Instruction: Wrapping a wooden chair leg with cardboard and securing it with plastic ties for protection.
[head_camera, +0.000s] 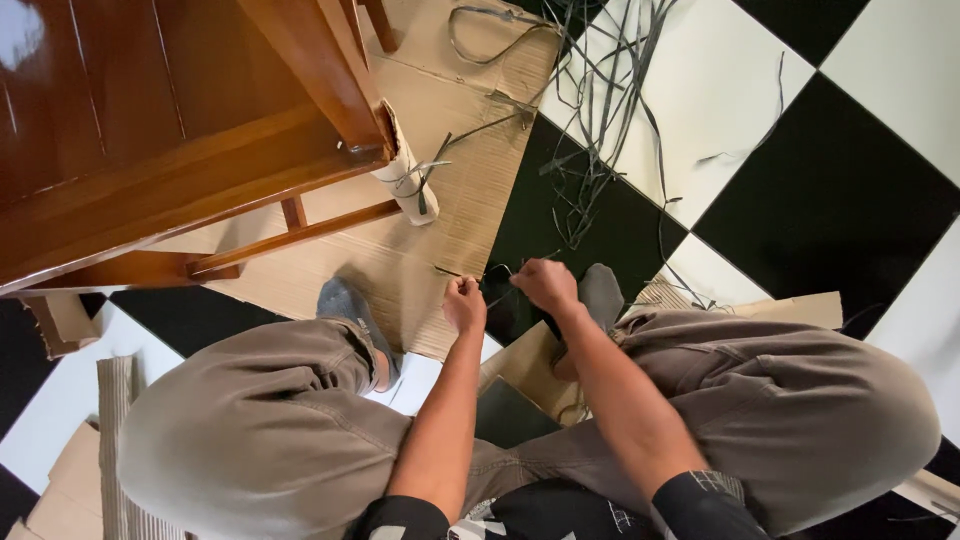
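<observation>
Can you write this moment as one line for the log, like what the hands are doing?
left hand: pinching thin strap | right hand: gripping same strap | under: cardboard | nearby: wooden chair, loose straps

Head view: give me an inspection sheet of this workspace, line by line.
Surface: black-and-white checkered floor partly covered by flattened cardboard.
Job's things: thin dark strip stretched between both hands.
Clutter: heap of dark strips; cardboard scraps.
Hands: left hand and right hand both pinched shut on the strip.
Cables: nothing seen.
Surroundings: wooden chair, one leg wrapped in cardboard and tied; person seated, grey socks.
</observation>
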